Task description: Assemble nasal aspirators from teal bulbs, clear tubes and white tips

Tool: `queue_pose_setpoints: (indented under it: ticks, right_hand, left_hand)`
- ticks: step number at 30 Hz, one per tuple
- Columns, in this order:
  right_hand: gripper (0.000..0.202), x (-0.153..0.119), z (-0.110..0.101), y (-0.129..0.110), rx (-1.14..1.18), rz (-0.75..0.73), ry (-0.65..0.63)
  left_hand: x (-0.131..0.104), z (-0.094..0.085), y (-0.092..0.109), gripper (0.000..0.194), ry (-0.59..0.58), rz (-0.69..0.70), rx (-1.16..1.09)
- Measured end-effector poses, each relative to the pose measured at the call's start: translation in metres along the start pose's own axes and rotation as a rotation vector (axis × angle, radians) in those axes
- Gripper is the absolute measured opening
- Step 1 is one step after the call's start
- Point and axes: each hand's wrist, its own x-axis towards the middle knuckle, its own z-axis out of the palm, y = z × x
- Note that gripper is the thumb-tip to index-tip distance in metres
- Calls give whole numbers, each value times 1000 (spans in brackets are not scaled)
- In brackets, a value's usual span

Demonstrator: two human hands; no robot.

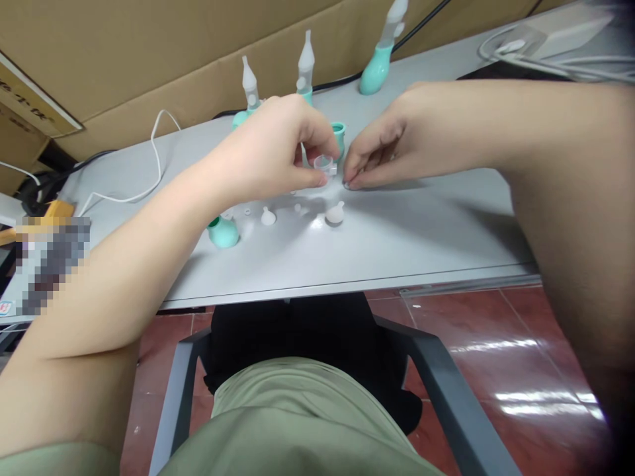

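Observation:
My left hand (302, 142) is closed in a pinch around a clear plastic tube piece (325, 166) with a short side spout, held just above the table. Close on its right, my right hand (381, 152) has its fingertips pressed together at the tabletop; whatever they hold is too small to name. Behind the clear piece stands an open teal rubber bulb (340, 135). Nearer me lie a white cap with a tab (335, 213), a second, smaller white cap (268, 216) and tiny white bits (297, 207). Another open teal bulb (223, 233) rests below my left forearm, partly covered by it.
Assembled nasal aspirators with white tips stand along the back: one at left (251, 82), one in the middle (306, 63), one at right (380, 59). Cardboard (198, 53) walls the rear. White cables (159, 145) and a power strip (565, 33) lie at the sides.

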Motion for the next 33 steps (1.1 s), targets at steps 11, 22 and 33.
queue_pose_setpoints:
  ticks: [11,22,33]
  right_hand:
    - [19,-18,-4,-6,506,-215,222]
    - [12,-4,12,4,256,-325,256]
    - [27,-7,6,-4,70,-215,171]
  left_hand:
    - [4,-7,14,21,2,-46,108]
    - [4,-3,21,12,-38,-104,-39]
    - [-11,-39,39,17,4,-110,74]
